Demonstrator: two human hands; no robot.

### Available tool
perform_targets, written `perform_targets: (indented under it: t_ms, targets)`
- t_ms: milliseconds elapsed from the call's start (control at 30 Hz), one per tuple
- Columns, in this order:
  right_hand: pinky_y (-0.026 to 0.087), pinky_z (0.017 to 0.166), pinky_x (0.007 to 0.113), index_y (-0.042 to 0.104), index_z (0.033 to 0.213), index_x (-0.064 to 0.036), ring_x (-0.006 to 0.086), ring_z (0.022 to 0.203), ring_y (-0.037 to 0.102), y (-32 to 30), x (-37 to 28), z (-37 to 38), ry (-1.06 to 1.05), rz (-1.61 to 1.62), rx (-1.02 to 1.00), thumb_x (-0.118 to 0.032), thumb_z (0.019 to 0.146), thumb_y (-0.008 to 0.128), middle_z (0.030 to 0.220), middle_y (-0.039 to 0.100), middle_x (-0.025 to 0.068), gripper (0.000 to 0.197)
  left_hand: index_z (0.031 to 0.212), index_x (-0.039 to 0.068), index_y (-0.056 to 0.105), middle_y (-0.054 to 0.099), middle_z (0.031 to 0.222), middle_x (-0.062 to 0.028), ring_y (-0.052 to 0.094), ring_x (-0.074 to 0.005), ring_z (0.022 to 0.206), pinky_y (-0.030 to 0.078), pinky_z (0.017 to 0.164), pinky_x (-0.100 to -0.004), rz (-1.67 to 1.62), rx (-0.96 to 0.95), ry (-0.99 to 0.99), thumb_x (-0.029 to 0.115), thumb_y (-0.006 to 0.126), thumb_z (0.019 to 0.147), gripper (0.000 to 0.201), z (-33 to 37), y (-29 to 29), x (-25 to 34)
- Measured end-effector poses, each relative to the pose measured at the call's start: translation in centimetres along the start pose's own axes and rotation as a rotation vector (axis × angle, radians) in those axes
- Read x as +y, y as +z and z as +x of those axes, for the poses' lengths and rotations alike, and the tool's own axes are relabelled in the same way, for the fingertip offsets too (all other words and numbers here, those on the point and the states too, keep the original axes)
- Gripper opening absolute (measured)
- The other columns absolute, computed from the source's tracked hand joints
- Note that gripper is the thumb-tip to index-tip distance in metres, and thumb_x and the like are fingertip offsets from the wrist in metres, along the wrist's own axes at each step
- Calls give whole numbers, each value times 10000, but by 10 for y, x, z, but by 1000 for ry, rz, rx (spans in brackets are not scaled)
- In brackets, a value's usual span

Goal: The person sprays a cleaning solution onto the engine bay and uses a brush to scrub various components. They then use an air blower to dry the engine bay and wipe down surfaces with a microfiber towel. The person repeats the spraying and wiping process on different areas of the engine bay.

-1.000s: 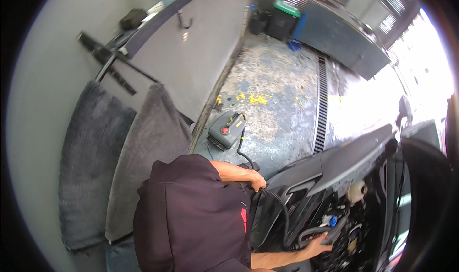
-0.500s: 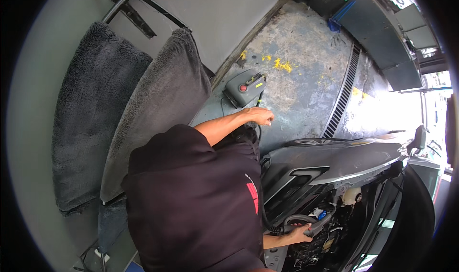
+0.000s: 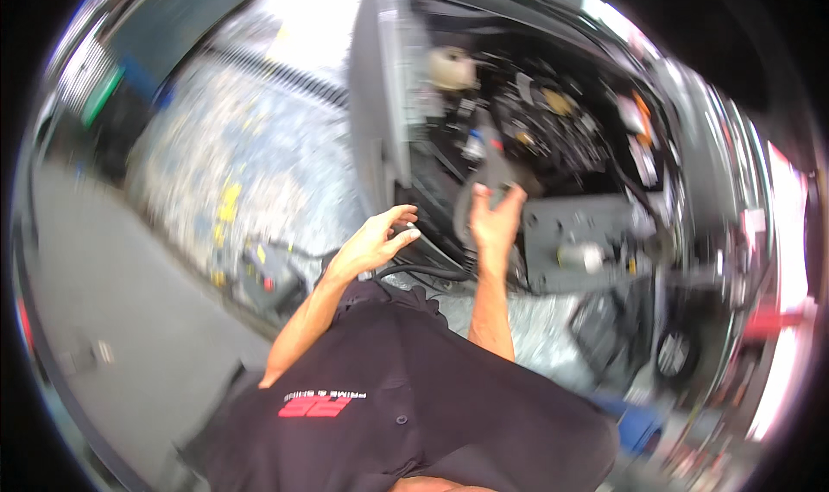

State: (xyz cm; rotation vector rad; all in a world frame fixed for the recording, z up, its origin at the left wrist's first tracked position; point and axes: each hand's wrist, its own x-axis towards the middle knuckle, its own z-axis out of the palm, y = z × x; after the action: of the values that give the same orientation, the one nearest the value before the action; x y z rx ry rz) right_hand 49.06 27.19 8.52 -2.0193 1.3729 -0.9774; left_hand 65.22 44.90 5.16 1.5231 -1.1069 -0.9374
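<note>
My right hand (image 3: 496,224) is wrapped round the grey steam cleaner gun (image 3: 494,153), which points into the open engine bay (image 3: 553,116) of a car. A black hose (image 3: 423,271) runs from the gun towards the left. Over the car's near left edge hovers my left hand (image 3: 373,243), fingers loosely curled and apart, with nothing in it. Beyond the gun sits a whitish reservoir (image 3: 452,69). Motion blur softens the engine parts, and my palm hides part of the gun's handle.
On the floor at left stands a grey steam cleaner (image 3: 272,278) with a red knob. A drain grate (image 3: 285,77) crosses the floor behind it. The car's grey fender (image 3: 376,103) rises left of the bay. A blue object (image 3: 639,427) lies at lower right.
My view has swung right towards the car. My left hand has moved from above the floor near the cleaner to the bay's edge; my right hand still holds the gun.
</note>
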Motion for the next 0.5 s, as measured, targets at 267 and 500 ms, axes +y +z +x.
perform_targets:
  t_ms: [267,500]
  targets:
    - [512,945,508,384,1372,-36,491,1117,590,16,-15,-45,246,290,99,-298,805,823,1252,486,286,763,1379,-31,526,676,1205,-143,651,-195,1093,552,898,-336,-50,-309,-11,50,766,876,563,55,52,-8]
    - [483,1017,492,264,1473,21,530,1167,568,37,-51,-77,304,482,21,-429,842,806,1330,408,327,945,1404,-92,457,577,1345,-187,564,-241,1234,438,1068,-378,-111,-522,155,224,650,1004,545,63,2,-50]
